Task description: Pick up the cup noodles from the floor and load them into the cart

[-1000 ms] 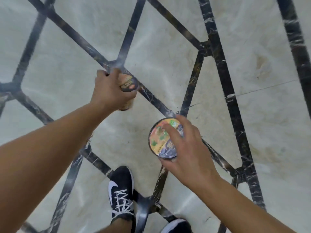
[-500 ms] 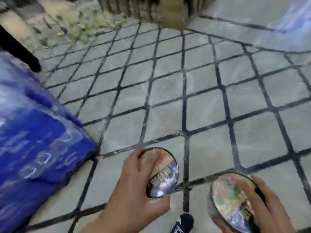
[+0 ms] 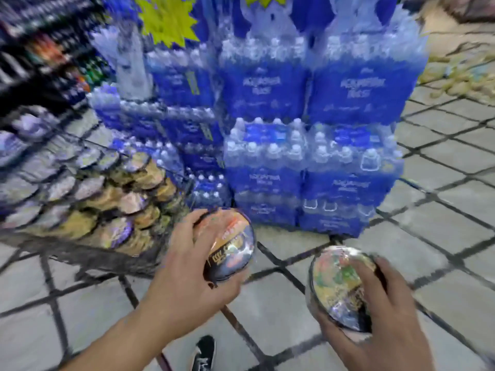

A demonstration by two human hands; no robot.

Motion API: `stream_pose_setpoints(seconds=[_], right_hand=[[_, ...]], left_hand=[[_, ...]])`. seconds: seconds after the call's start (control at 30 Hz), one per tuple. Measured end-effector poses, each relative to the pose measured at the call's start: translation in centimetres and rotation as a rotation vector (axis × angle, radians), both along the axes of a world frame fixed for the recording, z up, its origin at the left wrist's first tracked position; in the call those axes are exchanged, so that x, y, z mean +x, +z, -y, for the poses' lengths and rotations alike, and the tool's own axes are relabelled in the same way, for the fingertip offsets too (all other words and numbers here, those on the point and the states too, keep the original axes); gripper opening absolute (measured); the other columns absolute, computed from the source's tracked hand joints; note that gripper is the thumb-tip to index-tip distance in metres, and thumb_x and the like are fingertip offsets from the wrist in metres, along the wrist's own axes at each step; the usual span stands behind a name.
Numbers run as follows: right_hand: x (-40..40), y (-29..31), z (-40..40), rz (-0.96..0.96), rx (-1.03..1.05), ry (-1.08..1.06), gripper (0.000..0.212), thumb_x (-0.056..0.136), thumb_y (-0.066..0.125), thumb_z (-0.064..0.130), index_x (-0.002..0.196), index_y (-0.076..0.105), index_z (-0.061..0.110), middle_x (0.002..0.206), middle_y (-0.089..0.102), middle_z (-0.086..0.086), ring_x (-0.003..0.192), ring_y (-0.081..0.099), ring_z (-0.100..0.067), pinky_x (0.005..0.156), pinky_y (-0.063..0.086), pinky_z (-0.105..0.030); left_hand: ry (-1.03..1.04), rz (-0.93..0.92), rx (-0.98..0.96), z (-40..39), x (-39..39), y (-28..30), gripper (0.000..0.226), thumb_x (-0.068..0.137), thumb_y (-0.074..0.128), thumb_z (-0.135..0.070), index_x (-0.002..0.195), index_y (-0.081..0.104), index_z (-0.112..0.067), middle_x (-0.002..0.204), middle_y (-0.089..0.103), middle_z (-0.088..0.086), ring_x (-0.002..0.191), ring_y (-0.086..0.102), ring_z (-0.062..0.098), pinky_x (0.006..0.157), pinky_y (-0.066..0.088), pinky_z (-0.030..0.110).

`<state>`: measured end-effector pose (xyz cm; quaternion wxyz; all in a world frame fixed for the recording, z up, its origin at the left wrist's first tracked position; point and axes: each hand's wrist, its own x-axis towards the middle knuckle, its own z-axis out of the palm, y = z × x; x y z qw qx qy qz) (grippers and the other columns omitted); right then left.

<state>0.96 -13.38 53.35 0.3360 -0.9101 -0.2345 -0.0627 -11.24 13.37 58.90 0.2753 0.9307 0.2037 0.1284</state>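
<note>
My left hand (image 3: pixel 184 269) grips a cup noodle with an orange and dark lid (image 3: pixel 230 247), held in the air just right of the wire cart (image 3: pixel 88 253). My right hand (image 3: pixel 375 311) holds a second cup noodle with a green and yellow lid (image 3: pixel 334 279) low at the right. The cart at the left holds several cup noodles (image 3: pixel 115 199) lying side by side, lids up. The frame is blurred.
A tall stack of blue bottled-water packs (image 3: pixel 308 135) stands right behind the cart and my hands. Dark shelves with drinks (image 3: pixel 45 57) run along the far left. Grey tiled floor with dark lines (image 3: pixel 442 210) spreads to the right. My black shoe (image 3: pixel 203 352) shows at the bottom.
My view has swung up from the floor to the cart and the water stack. Both hands have risen with their cups and moved toward the cart.
</note>
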Motion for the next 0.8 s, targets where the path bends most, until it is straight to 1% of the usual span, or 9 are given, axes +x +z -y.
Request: stream_pose_setpoints(seconds=[0.1, 0.17, 0.27, 0.37, 0.43, 0.53, 0.63, 0.73, 0.8], right_hand=[[-2.4, 2.0, -10.4, -0.024, 0.028, 0.152, 0.089, 0.059, 0.07, 0.066, 0.136, 0.066, 0.022, 0.152, 0.049, -0.013, 0.128, 0.056, -0.038, 0.091, 0.053, -0.051], [-4.2, 2.6, -17.4, -0.035, 0.013, 0.231, 0.089, 0.06, 0.071, 0.068, 0.139, 0.061, 0.03, 0.156, 0.045, -0.007, 0.134, 0.053, -0.035, 0.091, 0.053, -0.05], [-6.3, 3.3, -28.3, -0.031, 0.037, 0.339, 0.089, 0.062, 0.071, 0.07, 0.141, 0.056, 0.033, 0.159, 0.04, -0.004, 0.136, 0.052, -0.034, 0.096, 0.052, -0.046], [-7.9, 2.9, -37.9, -0.039, -0.035, 0.426, 0.089, 0.067, 0.069, 0.071, 0.146, 0.052, 0.035, 0.161, 0.036, -0.005, 0.14, 0.048, -0.032, 0.102, 0.05, -0.047], [-8.6, 2.2, -43.4, -0.043, -0.08, 0.457, 0.091, 0.069, 0.067, 0.073, 0.149, 0.047, 0.036, 0.163, 0.034, -0.004, 0.143, 0.043, -0.03, 0.104, 0.05, -0.047], [-8.9, 0.4, -50.7, -0.075, -0.179, 0.499, 0.088, 0.074, 0.073, 0.071, 0.15, 0.044, 0.036, 0.167, 0.026, -0.001, 0.147, 0.035, -0.027, 0.107, 0.051, -0.046], [-8.6, -2.0, -56.4, -0.05, -0.257, 0.534, 0.084, 0.079, 0.077, 0.065, 0.15, 0.046, 0.032, 0.166, 0.025, -0.003, 0.147, 0.033, -0.029, 0.11, 0.048, -0.048], [-8.0, -4.4, -60.9, -0.021, -0.333, 0.565, 0.084, 0.08, 0.074, 0.065, 0.151, 0.046, 0.029, 0.164, 0.028, -0.009, 0.144, 0.036, -0.034, 0.111, 0.044, -0.051], [-7.3, -6.0, -63.4, 0.008, -0.395, 0.573, 0.084, 0.08, 0.074, 0.064, 0.151, 0.046, 0.028, 0.163, 0.029, -0.012, 0.142, 0.039, -0.038, 0.107, 0.046, -0.054]], left_hand=[[0.173, -0.014, -0.008, -8.9, -5.8, 1.9, 0.088, 0.066, 0.073, -0.057, 0.149, 0.043, -0.047, 0.15, 0.03, -0.011, 0.143, 0.035, 0.011, 0.113, 0.025, 0.018], [0.256, -0.003, 0.006, -14.3, -9.4, 2.1, 0.087, 0.066, 0.075, -0.054, 0.148, 0.045, -0.045, 0.149, 0.032, -0.01, 0.141, 0.036, 0.011, 0.112, 0.025, 0.017], [0.387, 0.015, -0.074, -22.3, -13.9, 2.0, 0.088, 0.064, 0.082, -0.057, 0.145, 0.048, -0.048, 0.148, 0.031, -0.015, 0.138, 0.038, 0.006, 0.111, 0.033, 0.025], [0.505, -0.018, -0.1, -30.0, -17.7, 0.8, 0.089, 0.066, 0.09, -0.054, 0.143, 0.048, -0.047, 0.147, 0.029, -0.018, 0.136, 0.04, 0.009, 0.104, 0.037, 0.029], [0.528, -0.048, -0.155, -34.1, -19.1, -0.6, 0.086, 0.067, 0.09, -0.054, 0.141, 0.047, -0.049, 0.146, 0.024, -0.023, 0.133, 0.039, 0.006, 0.101, 0.037, 0.028], [0.514, -0.081, -0.242, -38.5, -19.3, -3.1, 0.084, 0.068, 0.089, -0.054, 0.139, 0.045, -0.048, 0.143, 0.018, -0.03, 0.125, 0.036, -0.001, 0.095, 0.036, 0.024], [0.464, -0.105, -0.264, -41.3, -18.2, -6.3, 0.085, 0.068, 0.085, -0.059, 0.141, 0.042, -0.047, 0.147, 0.021, -0.023, 0.129, 0.039, 0.005, 0.095, 0.039, 0.024], [0.436, -0.155, -0.29, -42.8, -16.5, -9.8, 0.087, 0.069, 0.077, -0.07, 0.143, 0.038, -0.047, 0.159, 0.016, -0.016, 0.14, 0.038, 0.013, 0.102, 0.045, 0.032], [0.418, -0.229, -0.285, -43.8, -15.7, -11.9, 0.089, 0.07, 0.071, -0.075, 0.146, 0.037, -0.045, 0.163, 0.013, -0.009, 0.147, 0.031, 0.02, 0.114, 0.04, 0.039]])
